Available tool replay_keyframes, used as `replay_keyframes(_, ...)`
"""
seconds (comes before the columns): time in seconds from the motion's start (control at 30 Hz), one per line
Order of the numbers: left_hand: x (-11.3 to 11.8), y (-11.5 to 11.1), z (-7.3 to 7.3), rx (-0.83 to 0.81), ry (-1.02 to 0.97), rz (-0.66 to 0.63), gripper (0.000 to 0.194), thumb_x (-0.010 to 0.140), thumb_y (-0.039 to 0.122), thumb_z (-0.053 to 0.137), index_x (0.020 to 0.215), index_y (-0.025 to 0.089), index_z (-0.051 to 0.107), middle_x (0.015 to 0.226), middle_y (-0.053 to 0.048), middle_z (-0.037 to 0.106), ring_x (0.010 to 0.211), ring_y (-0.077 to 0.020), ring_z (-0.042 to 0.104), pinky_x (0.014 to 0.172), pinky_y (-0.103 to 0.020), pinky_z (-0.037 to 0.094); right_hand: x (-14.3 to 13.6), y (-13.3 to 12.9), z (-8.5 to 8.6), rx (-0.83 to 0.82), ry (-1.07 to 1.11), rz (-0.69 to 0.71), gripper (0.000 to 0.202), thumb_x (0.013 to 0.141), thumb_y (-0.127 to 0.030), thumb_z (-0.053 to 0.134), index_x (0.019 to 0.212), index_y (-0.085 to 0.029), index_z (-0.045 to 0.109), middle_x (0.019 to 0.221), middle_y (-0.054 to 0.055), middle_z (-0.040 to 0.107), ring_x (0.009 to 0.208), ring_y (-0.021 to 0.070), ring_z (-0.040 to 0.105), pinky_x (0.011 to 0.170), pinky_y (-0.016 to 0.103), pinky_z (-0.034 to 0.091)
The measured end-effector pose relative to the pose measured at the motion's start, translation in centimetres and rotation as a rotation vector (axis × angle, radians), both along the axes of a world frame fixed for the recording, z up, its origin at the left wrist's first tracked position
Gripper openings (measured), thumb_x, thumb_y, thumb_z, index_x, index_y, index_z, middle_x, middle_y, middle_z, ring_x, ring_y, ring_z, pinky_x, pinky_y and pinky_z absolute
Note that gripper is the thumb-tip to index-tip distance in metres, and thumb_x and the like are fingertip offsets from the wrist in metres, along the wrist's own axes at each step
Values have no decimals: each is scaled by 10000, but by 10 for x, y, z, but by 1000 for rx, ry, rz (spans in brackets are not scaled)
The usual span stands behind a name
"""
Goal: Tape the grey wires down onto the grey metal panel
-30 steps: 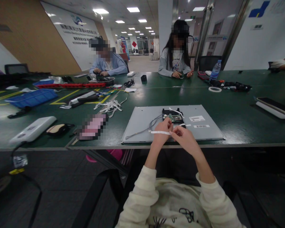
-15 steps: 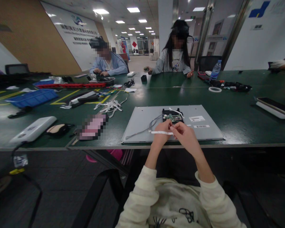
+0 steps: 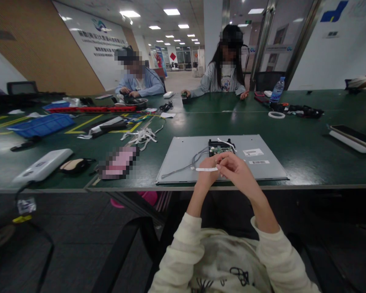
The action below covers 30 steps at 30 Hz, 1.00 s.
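A grey flat panel (image 3: 183, 152) lies on the table in front of me. On its upper middle sits a black frame with a green circuit board (image 3: 217, 150), and a grey cable (image 3: 187, 165) runs off to its left. My left hand (image 3: 206, 176) is over the panel's near part, fingers curled and largely hidden behind the right hand. Across the back of it stretches a narrow white strip (image 3: 205, 169). My right hand (image 3: 235, 167) pinches the strip's right end, its fingertips close to the left ones. Another white strip (image 3: 226, 143) lies on the black frame.
Left of the panel are a heap of white strips (image 3: 143, 137), a blurred pink item (image 3: 118, 162), a white device (image 3: 44, 166) and a blue tray (image 3: 42, 125). A phone (image 3: 354, 136) and a white ring (image 3: 276, 115) are on the right. Two people sit opposite.
The white strip has shifted slightly, and its visible length is shorter. My right hand has turned a little, over the left fingers. Opposite, one person's hand has lowered to the black box.
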State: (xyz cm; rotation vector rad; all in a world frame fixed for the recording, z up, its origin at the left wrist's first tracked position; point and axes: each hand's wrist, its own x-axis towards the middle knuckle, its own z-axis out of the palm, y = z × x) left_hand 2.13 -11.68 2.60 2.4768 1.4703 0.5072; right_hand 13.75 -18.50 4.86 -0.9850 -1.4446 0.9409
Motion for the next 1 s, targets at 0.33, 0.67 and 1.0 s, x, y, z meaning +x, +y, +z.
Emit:
replay_keyframes(0.33,3,2,-9,103,-9,29,271,901,212,433,1025,162,669,939,-108,712,927,-228,657,810,-305,483,-29,17,33,164,301,-146,133,808,-317,616,894,-217,600,683,-46,537,576,79,518,531,195,414)
replay_keyframes(0.67,-24,-15,10,238,-250,326,204,915,295,462,934,199,640,715,-40,673,677,-181,630,606,-249,388,-42,47,-6,38,310,-220,204,794,-359,618,909,-191,632,840,13,665,667,104,611,513,180,438)
replay_keyframes(1.0,-77,2,3,457,-469,373,266,877,148,403,1056,174,598,939,-70,665,876,-190,626,814,-311,485,-61,65,-33,-94,32,-206,118,796,-256,561,848,-185,640,795,-2,690,570,105,645,548,198,486)
